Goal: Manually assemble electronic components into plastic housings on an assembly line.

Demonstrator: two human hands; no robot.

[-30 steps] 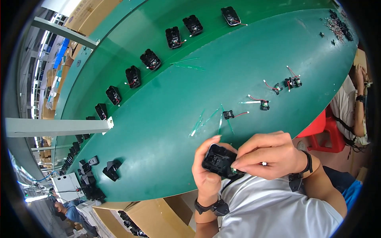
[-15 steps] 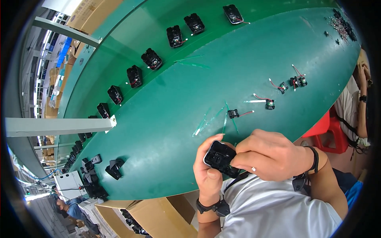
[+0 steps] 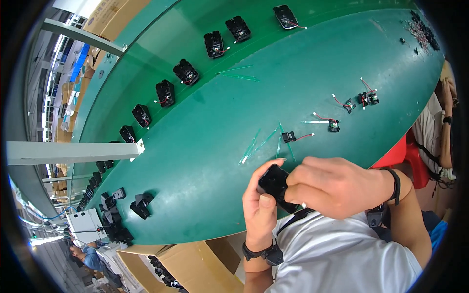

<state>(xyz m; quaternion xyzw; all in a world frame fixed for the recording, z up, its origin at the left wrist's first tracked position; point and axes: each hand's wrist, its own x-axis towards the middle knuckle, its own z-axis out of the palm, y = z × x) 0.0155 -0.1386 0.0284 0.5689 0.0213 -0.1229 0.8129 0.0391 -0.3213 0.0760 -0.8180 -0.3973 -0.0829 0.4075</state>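
My left hand is wrapped round a black plastic housing, thumb along its near side. The housing is tilted, its hollow side partly visible. Over its right part my right hand is closed, fingertips pressed together at the inside; what they pinch is hidden. A small white plug pokes out beneath those fingers. Just beyond my hands lies a small black module with a red wire, beside several thin green translucent strips. Farther right sits another wired module next to a pale strip.
Several black housings with wires line the green strip along the far side. More modules and a heap of small parts lie right. A white post stands left, near black parts. Below the table edge is a cardboard box.
The housing has tipped and shifted slightly right in my left hand, showing less of its inside. My right hand has moved slightly and stays closed at the housing.
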